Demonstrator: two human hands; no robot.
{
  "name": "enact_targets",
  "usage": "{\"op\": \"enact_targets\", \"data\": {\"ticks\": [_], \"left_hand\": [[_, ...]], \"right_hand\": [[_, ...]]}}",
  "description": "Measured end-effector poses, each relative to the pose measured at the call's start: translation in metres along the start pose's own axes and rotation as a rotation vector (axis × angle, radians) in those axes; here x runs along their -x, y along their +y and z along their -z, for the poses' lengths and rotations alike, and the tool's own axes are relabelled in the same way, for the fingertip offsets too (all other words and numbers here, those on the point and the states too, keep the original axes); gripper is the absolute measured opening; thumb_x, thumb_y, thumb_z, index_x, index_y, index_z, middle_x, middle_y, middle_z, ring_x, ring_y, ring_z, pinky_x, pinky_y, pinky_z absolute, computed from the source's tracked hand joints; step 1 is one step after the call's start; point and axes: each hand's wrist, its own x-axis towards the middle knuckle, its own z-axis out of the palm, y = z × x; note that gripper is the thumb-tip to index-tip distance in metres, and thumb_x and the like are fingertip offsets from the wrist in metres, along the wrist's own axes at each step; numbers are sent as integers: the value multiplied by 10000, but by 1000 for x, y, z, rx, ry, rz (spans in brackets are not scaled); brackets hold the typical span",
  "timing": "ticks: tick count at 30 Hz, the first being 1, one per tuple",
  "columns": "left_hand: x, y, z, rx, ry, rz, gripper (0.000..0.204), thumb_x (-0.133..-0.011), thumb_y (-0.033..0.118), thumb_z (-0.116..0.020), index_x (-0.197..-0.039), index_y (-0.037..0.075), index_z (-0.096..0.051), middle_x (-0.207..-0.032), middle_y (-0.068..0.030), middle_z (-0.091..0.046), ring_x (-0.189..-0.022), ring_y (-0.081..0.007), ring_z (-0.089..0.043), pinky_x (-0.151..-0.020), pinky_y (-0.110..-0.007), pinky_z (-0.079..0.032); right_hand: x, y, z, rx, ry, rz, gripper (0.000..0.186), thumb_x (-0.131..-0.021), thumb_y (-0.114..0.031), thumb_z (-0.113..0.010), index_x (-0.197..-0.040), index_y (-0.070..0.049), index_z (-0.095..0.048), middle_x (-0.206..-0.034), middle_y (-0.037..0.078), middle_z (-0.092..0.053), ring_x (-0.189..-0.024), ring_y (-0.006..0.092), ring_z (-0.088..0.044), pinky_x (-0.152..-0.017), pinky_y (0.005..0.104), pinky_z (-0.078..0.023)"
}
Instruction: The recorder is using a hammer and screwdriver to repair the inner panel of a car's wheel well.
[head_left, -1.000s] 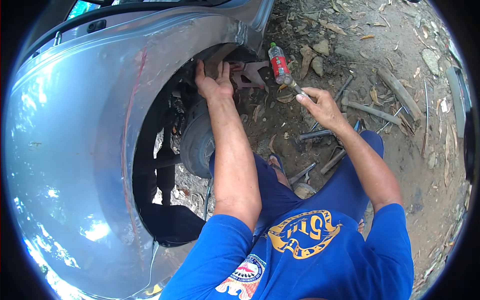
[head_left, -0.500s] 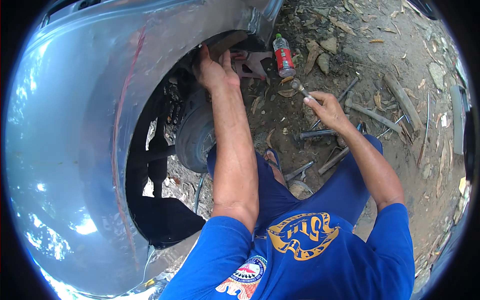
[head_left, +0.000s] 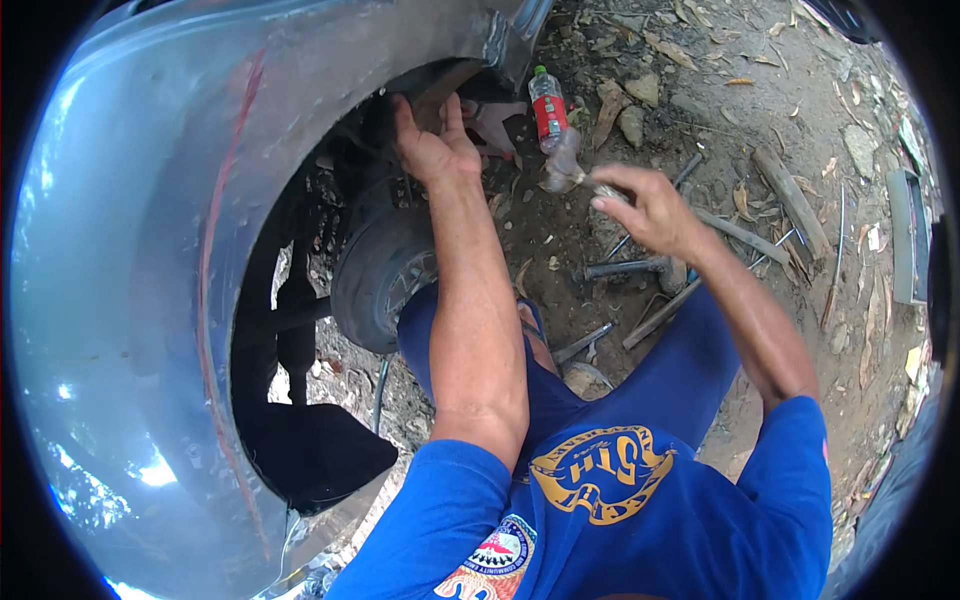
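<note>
My left hand [head_left: 440, 150] reaches up under the lip of the grey car fender [head_left: 130, 250], inside the wheel arch. Its thumb and fingers are round a flat brownish block [head_left: 432, 112], whose far end is lost in shadow. My right hand [head_left: 645, 210] grips the short handle of a hammer. The hammer head [head_left: 565, 165], smeared by motion, points toward the wheel arch, apart from the metal. Below my left forearm is the round wheel hub with its brake disc [head_left: 385, 265].
A red-labelled bottle [head_left: 549, 108] stands just beyond the hammer. Another hammer [head_left: 630, 268], a wrench [head_left: 585, 342], and several sticks and rods lie on the dirt to the right. A grey metal piece [head_left: 906, 235] lies at the far right. Dry leaves and stones are scattered about.
The hammer has swung left and is now blurred. My left hand keeps its place in the arch with the block. The whole view has shifted slightly.
</note>
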Motion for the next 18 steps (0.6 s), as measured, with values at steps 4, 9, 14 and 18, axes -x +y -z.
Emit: {"op": "enact_targets", "data": {"ticks": [4, 9, 14, 18], "left_hand": [[2, -6, 0, 39, 25, -4, 407, -830, 249, -640, -1154, 39, -510, -1103, -109, -559, -1014, -262, -548, -903, -454, -457], [-9, 2, 3, 4, -23, 31, 370, -853, 240, -596, -1161, 48, -519, -1134, -111, -553, -1069, -288, -525, -928, -491, -436], [-16, 0, 4, -2, -40, 42, 362, -848, 223, -597, -1154, 47, -519, -1131, -118, -552, -1060, -297, -528, -916, -503, -443], [-18, 5, 0, 4, -35, 45, 362, -835, 204, -610, -1141, 33, -522, -1128, -113, -553, -1059, -294, -528, -911, -509, -445]], "right_hand": [[-57, -9, 15, 262, -132, -3, 260, -841, -170, -580, -1031, 5, -595, -779, 198, -628, -741, 305, -641, -692, 416, -491], [-81, -48, 8, 480, -459, 111, 186, -836, -171, -581, -985, -77, -638, -780, 177, -639, -771, 306, -644, -702, 400, -518], [-102, -32, -2, 333, -144, -74, 146, -820, -154, -578, -938, -95, -640, -731, 171, -642, -715, 345, -640, -658, 432, -524], [-96, -50, 2, 381, -364, 53, 145, -801, -125, -578, -921, -63, -633, -771, 177, -647, -758, 344, -639, -699, 427, -520]]}}
